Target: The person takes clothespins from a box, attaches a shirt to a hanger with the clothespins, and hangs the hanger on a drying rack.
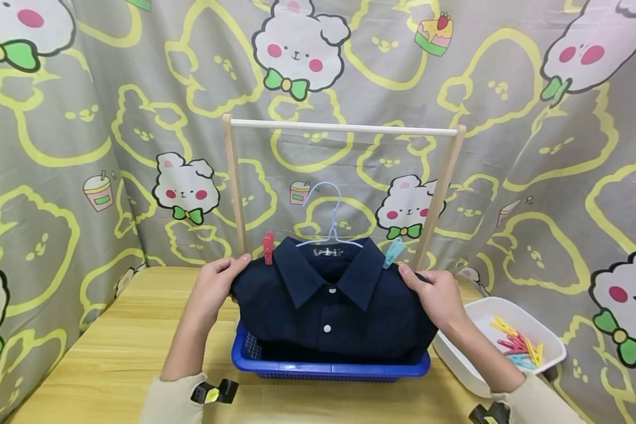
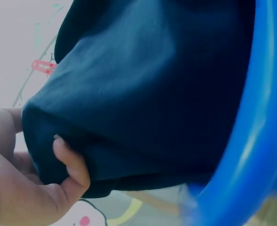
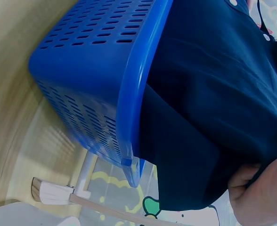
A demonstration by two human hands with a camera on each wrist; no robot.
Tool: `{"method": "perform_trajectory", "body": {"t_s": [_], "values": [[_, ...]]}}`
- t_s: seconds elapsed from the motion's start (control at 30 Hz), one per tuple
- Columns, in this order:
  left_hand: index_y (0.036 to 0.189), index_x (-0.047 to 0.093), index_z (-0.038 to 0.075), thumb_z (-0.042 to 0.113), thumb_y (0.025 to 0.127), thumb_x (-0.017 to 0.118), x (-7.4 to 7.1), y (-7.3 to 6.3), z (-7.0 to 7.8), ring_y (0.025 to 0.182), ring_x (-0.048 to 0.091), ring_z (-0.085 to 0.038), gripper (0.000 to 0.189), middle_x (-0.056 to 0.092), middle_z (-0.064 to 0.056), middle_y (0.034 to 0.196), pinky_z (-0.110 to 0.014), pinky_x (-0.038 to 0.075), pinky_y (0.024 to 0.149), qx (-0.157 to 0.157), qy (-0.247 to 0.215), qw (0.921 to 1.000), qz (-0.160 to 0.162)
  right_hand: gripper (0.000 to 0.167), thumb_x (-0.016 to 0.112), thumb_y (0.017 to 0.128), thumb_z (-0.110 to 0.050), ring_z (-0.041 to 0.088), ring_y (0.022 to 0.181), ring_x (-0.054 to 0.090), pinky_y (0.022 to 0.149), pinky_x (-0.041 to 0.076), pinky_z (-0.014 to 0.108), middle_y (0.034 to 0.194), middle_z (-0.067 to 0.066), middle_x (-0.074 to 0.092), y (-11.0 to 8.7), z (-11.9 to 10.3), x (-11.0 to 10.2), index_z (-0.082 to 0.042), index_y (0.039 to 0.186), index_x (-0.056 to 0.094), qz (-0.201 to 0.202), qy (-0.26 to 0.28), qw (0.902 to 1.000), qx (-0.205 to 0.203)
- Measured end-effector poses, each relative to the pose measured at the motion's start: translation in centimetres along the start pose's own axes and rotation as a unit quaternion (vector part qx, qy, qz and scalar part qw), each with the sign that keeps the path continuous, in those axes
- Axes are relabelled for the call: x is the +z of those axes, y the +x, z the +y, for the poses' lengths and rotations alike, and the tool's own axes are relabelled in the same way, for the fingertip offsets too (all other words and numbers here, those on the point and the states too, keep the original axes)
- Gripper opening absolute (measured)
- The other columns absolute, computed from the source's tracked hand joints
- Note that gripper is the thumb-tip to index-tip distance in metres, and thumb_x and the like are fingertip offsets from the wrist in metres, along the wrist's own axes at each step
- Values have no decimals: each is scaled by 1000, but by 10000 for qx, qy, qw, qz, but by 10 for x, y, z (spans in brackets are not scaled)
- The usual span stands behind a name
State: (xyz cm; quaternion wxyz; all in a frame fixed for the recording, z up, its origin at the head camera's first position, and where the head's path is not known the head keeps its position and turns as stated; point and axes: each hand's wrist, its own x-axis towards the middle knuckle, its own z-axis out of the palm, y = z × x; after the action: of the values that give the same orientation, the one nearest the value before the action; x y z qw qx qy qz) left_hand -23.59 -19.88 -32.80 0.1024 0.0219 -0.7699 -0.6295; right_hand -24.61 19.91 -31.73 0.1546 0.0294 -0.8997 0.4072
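Note:
A navy collared shirt (image 1: 291, 321) with white buttons hangs on a light blue wire hanger (image 1: 332, 227), its lower part down in a blue basket (image 1: 331, 370). A red clothespin (image 1: 268, 248) is clipped near the collar on the left, a teal clothespin (image 1: 393, 253) on the right. My left hand (image 1: 217, 288) pinches the shirt at its left shoulder; in the left wrist view the left hand (image 2: 35, 188) has fabric between thumb and fingers. On the other shoulder, my right hand (image 1: 440, 297) grips the cloth, its fingers partly hidden behind the fabric.
Behind the basket stands a wooden rack (image 1: 445, 176) with a white crossbar (image 1: 344, 127). A white tub (image 1: 553, 350) at the right holds several yellow, red and teal clothespins (image 1: 514, 343). A patterned curtain (image 1: 318, 153) surrounds the wooden table (image 1: 122, 335).

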Motion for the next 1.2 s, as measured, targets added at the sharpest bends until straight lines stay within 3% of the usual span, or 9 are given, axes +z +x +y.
{"method": "perform_trajectory", "body": {"t_s": [0.27, 0.47, 0.6, 0.73, 0.87, 0.93, 1.0, 1.1, 1.2], "values": [[103, 65, 0, 43, 103, 55, -9, 22, 9, 71, 60, -19, 44, 61, -9, 90, -33, 57, 65, 200, 928, 9934, -643, 51, 63, 95, -52, 14, 70, 59, 66, 46, 30, 68, 2, 68, -1, 1, -1, -10, 70, 75, 164, 40, 9999, 29], [114, 64, -3, 37, 105, 52, -12, 40, 17, 79, 62, -20, 42, 64, -18, 107, -34, 60, 66, 256, 1405, 9871, -720, 53, 63, 95, -53, 13, 70, 60, 66, 46, 30, 65, 3, 67, -2, 3, -4, -10, 66, 74, 194, 43, 9998, 61], [116, 60, -4, 36, 105, 52, -16, 51, 25, 81, 60, -19, 42, 64, -15, 101, -33, 59, 65, 192, 1446, 9879, -523, 54, 63, 95, -53, 13, 69, 59, 65, 46, 30, 64, 2, 66, -2, 3, -6, -10, 64, 72, 257, -18, 9997, 45], [117, 56, -3, 39, 104, 51, -21, 60, 36, 76, 61, -17, 45, 62, -13, 95, -28, 56, 63, 213, 1654, 9860, -43, 53, 63, 95, -52, 14, 69, 59, 64, 45, 30, 66, 3, 68, -2, 3, -7, -9, 66, 74, 299, -38, 9995, 7], [123, 53, -2, 49, 103, 47, -25, 70, 49, 74, 66, -19, 55, 62, -16, 108, -28, 52, 69, 381, 1935, 9790, 524, 52, 64, 95, -51, 14, 69, 60, 65, 46, 30, 67, 4, 69, -3, 2, -5, -9, 67, 74, 302, -12, 9995, -27], [130, 50, 0, 54, 102, 45, -27, 74, 55, 85, 68, -25, 61, 60, -18, 121, -34, 51, 79, 440, 1962, 9773, 670, 52, 64, 95, -50, 14, 69, 60, 65, 46, 30, 67, 4, 69, -3, 2, -4, -9, 66, 74, 305, 7, 9995, -35], [140, 46, 3, 57, 102, 43, -29, 79, 60, 105, 66, -33, 66, 54, -21, 136, -43, 49, 90, 515, 1978, 9770, 606, 52, 64, 95, -50, 14, 68, 60, 65, 46, 30, 65, 4, 68, -2, 2, -3, -8, 65, 73, 322, 7, 9995, -41], [153, 37, 9, 59, 103, 40, -30, 86, 68, 135, 48, -40, 70, 42, -22, 153, -55, 41, 109, 622, 1885, 9798, 238, 53, 64, 96, -50, 14, 68, 60, 66, 46, 30, 65, 5, 68, -2, 1, -3, -8, 65, 73, 333, 7, 9994, -48], [160, 27, 13, 63, 103, 35, -30, 92, 73, 149, 31, -42, 76, 30, -21, 163, -60, 30, 117, 618, 1866, 9803, -167, 52, 64, 96, -50, 15, 70, 60, 67, 46, 30, 67, 5, 69, -1, 1, -3, -8, 67, 75, 313, -10, 9995, -32]]}}
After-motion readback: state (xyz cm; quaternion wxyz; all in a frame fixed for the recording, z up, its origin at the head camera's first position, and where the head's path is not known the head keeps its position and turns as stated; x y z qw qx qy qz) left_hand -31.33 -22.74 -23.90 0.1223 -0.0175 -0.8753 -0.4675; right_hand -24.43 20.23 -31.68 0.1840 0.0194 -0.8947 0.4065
